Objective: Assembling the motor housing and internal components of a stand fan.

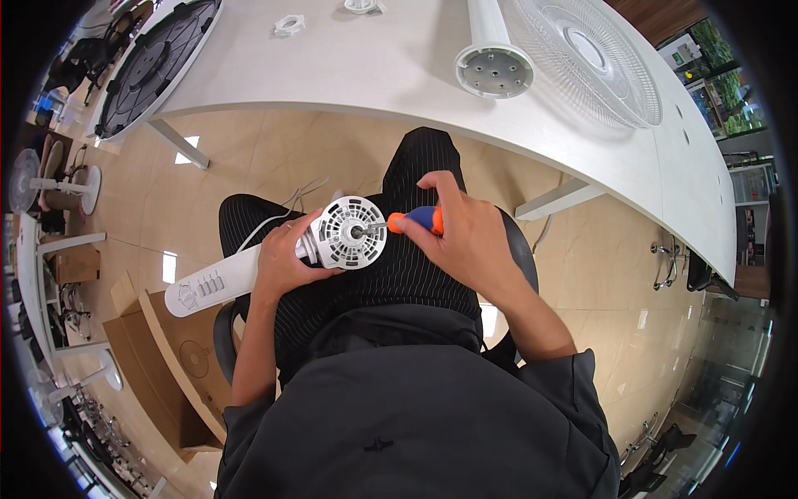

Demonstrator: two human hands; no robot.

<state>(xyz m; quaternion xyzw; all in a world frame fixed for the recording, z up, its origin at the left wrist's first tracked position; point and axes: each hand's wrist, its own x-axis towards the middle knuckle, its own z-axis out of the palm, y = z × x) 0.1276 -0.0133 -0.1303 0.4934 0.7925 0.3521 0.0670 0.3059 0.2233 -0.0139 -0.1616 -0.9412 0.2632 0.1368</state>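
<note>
A white fan motor housing (339, 251) with a round slotted front rests over my lap. My left hand (284, 256) is closed around it, just where it joins a long white neck with a knob and several buttons (209, 287). In my right hand (467, 241) is a screwdriver (424, 219) with a blue and orange handle, pinched between thumb and fingers. Its metal shaft points left at the middle of the motor front, by the shaft; whether the tip touches a screw I cannot tell. A pale cord (270, 219) runs off behind my left hand.
On the white table (374, 79) ahead lie a clear fan grille (628, 75), a white pole with a round flange (495, 71), a white ring nut (289, 26), another small white part (361, 6) and a dark round base (158, 62). An open cardboard box (154, 366) stands at left.
</note>
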